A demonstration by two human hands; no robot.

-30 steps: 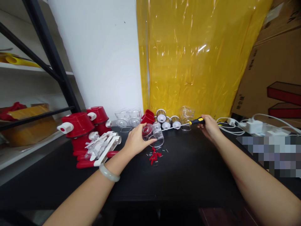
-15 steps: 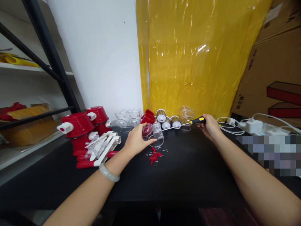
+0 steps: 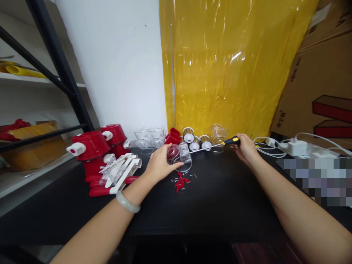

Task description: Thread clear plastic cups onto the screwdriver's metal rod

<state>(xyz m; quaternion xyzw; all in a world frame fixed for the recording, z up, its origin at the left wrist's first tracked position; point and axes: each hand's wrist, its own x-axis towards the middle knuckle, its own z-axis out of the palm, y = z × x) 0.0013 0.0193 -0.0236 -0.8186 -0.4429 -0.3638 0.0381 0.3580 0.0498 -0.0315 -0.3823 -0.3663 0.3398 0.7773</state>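
My left hand point(image 3: 160, 163) grips a clear plastic housing point(image 3: 186, 158) from its left side, steadying it on the black table. A red round part shows through the housing near my fingers. My right hand point(image 3: 245, 148) is closed around the black and yellow handle of a screwdriver point(image 3: 231, 141). The screwdriver lies nearly level, and its long shaft points left, with the tip at the right side of the housing. Whether the tip sits in a screw is too small to tell. Just in front of the housing are small red plastic pieces point(image 3: 180, 182) and several scattered pins or screws.
Red housings with white knobs point(image 3: 90, 145) stand at left, beside a pile of white and clear parts point(image 3: 121, 170). Behind my hands are clear cups point(image 3: 150, 137), a red hopper point(image 3: 173, 136) and metal drums point(image 3: 188, 135). White chargers and cables point(image 3: 297, 148) lie at right.
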